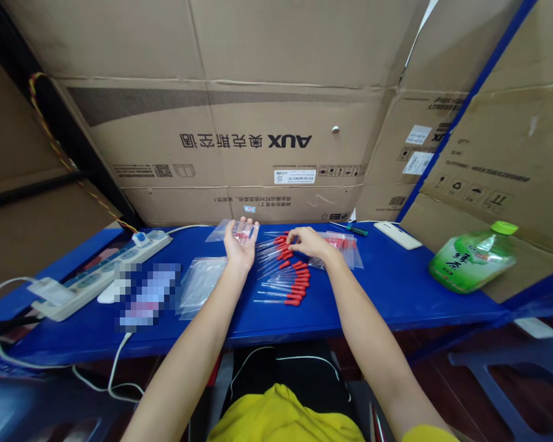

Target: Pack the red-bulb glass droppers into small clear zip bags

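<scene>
My left hand (240,247) is turned palm up with curved fingers at the back of the blue table. It holds a clear plastic bag (218,231), with a little red showing near the palm; the exact grip is partly hidden. To its right, my right hand (306,242) pinches at the red bulb end of a dropper in the upper part of the row. Several clear droppers with red bulbs (298,288) lie fanned between and below the hands, tips pointing left. Beside my right wrist rests a clear bag of red-bulb droppers (350,244).
Flat clear bags (201,283) lie left of the droppers. Further left are a blurred phone (150,294) and a power strip (115,264) with cables. A screwdriver (356,229), a white device (397,235) and a green bottle (472,261) stand or lie right. Cardboard (239,110) walls the back.
</scene>
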Demonstrator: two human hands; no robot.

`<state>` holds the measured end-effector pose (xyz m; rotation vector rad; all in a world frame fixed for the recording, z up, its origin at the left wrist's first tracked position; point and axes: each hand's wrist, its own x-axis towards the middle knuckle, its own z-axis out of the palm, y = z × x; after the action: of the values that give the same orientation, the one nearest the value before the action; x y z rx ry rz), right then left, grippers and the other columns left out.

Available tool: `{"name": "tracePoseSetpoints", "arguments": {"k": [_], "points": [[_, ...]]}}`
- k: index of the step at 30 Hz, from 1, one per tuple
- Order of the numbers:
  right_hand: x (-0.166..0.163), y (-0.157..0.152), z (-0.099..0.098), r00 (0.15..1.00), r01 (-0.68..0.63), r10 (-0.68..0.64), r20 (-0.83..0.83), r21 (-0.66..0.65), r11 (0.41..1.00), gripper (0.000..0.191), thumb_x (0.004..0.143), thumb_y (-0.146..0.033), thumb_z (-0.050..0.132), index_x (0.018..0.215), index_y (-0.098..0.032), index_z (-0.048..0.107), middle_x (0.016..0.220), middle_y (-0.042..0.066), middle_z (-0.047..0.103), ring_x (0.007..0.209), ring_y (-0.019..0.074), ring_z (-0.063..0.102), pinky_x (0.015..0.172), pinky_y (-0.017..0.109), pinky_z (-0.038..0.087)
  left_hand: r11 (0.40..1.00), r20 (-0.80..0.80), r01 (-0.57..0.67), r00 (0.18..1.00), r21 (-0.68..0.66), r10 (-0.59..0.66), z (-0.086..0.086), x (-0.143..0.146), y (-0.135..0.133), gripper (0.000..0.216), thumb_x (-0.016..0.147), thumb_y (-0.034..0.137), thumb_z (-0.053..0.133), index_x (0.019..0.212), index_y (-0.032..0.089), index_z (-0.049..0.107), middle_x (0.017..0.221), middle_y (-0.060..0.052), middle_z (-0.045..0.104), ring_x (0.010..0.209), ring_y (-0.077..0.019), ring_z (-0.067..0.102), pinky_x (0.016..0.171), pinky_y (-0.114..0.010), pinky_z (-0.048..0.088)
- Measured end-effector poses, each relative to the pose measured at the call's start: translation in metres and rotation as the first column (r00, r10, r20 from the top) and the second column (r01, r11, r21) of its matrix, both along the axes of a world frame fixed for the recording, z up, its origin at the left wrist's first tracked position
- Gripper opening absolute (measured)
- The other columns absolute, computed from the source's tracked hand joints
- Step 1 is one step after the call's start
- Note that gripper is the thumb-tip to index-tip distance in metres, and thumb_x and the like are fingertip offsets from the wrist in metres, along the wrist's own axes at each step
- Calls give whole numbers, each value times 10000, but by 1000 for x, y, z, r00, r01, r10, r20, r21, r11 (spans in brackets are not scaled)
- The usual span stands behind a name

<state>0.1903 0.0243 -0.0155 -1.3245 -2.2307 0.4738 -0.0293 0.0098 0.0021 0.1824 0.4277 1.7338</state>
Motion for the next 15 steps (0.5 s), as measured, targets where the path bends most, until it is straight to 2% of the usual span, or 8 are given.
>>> {"name": "tracePoseSetpoints", "arguments": {"k": [3,5,10,13,15], "points": [[1,-3,4,993,-49,49,-104,5,999,73,807,-180,724,876,-195,741,858,0,771,770,154,685,759,260,505,1000,6,-6,1000,7,6,1,-2,1,61,897,215,622,850,209,583,889,-17,709,845,-143,717,1001,-414,592],[0,-5,9,973,-47,59,-221,62,997,84,830,-207,680,902,-190,719,862,9,760,789,160,688,775,270,517,1000,14,-21,1000,11,21,1,-4,2,55,892,224,626,864,211,580,891,-18,709,849,-142,718,1003,-416,593],[-10,-14,25,839,98,39,-542,221,970,153,865,-350,660,920,-207,662,858,19,726,774,165,671,740,281,525,998,40,-56,998,30,55,1,-13,4,70,907,242,614,873,225,556,883,-14,705,856,-141,720,998,-418,600],[-22,-20,29,781,95,79,-619,242,966,190,856,-392,689,906,-211,653,829,17,713,747,164,662,699,279,521,997,51,-67,997,38,65,3,-16,4,77,922,246,600,873,227,544,874,-7,705,863,-140,721,1016,-419,592],[-32,-24,27,781,78,97,-617,250,965,198,858,-400,701,912,-214,665,858,24,731,776,171,679,706,282,525,998,43,-61,997,34,60,4,-15,3,81,932,251,591,868,226,548,876,-5,705,871,-142,722,1029,-426,586]]}}
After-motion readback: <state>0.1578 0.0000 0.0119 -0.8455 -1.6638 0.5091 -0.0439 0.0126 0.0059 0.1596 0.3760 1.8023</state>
